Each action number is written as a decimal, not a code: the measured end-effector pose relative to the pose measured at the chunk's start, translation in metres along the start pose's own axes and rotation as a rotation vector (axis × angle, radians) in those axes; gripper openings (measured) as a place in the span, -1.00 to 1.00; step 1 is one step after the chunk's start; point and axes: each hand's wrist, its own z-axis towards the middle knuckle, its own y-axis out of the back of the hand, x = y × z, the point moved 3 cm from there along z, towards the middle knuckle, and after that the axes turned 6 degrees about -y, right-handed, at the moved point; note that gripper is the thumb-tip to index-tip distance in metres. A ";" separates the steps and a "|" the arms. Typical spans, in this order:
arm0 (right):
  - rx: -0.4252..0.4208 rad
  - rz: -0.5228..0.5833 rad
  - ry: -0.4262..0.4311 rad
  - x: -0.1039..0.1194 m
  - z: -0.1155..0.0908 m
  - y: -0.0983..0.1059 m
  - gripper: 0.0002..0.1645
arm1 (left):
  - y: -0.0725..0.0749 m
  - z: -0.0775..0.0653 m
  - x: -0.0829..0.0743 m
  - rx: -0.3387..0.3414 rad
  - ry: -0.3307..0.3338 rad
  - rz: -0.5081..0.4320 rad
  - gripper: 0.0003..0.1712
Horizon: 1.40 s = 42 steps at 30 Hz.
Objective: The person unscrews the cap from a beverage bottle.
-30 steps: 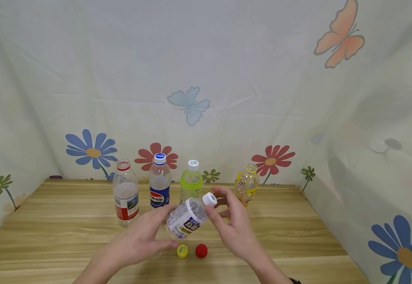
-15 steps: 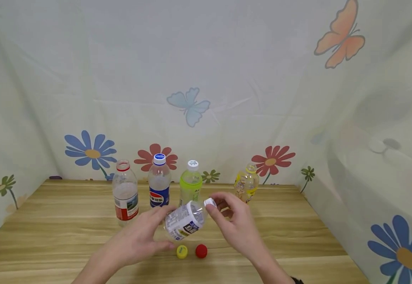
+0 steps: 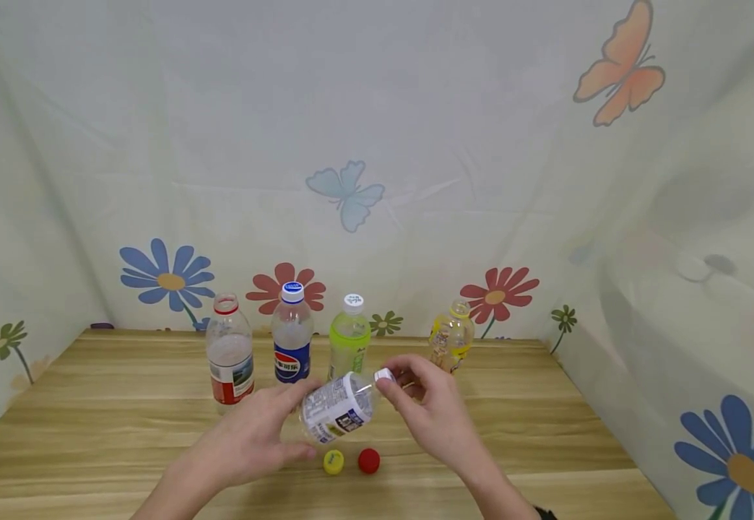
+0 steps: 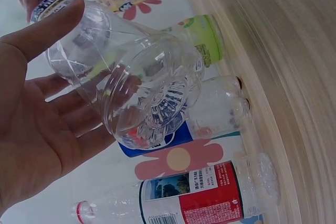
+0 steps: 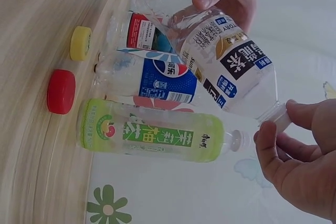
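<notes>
My left hand point(image 3: 253, 430) grips the lower part of a clear plastic tea bottle point(image 3: 334, 410) with a white label, held tilted over the table with its neck up to the right. In the left wrist view its ribbed bottom point(image 4: 167, 100) faces the camera, the thumb on one side and the fingers on the other. My right hand point(image 3: 434, 419) pinches the white cap point(image 5: 282, 119) at the bottle's neck between thumb and fingers. Below the bottle, a yellow cap point(image 3: 334, 462) and a red cap point(image 3: 368, 461) lie side by side on the wooden table point(image 3: 123, 433).
Behind the hands stand a capless bottle with a red neck ring point(image 3: 230, 361), a capped Pepsi bottle point(image 3: 292, 339) and a capped green-labelled bottle point(image 3: 349, 336). Farther right is a capless yellow-ringed bottle point(image 3: 451, 336). A flowered cloth point(image 3: 416, 238) encloses the table's back and sides.
The tea bottle's neck end has dipped a little. My right hand's fingers, spread around the cap a second ago, have turned and closed in on it. The other bottles and loose caps stay put.
</notes>
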 end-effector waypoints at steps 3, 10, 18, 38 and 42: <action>0.017 0.028 -0.020 -0.001 0.000 0.000 -0.83 | 0.000 0.000 0.001 0.001 0.001 -0.003 -0.10; 0.050 0.054 -0.077 -0.004 0.001 0.002 -0.81 | -0.001 0.000 0.001 -0.001 -0.008 0.029 -0.09; 0.096 0.084 -0.085 -0.006 0.002 0.004 -0.80 | 0.000 -0.001 0.000 0.008 -0.020 0.071 -0.09; 0.115 0.094 -0.115 -0.005 0.001 0.007 -0.84 | -0.001 -0.001 0.005 0.045 -0.053 0.000 -0.13; 0.091 0.105 -0.127 -0.005 0.001 0.006 -0.84 | -0.002 0.000 0.006 0.043 -0.030 -0.017 -0.08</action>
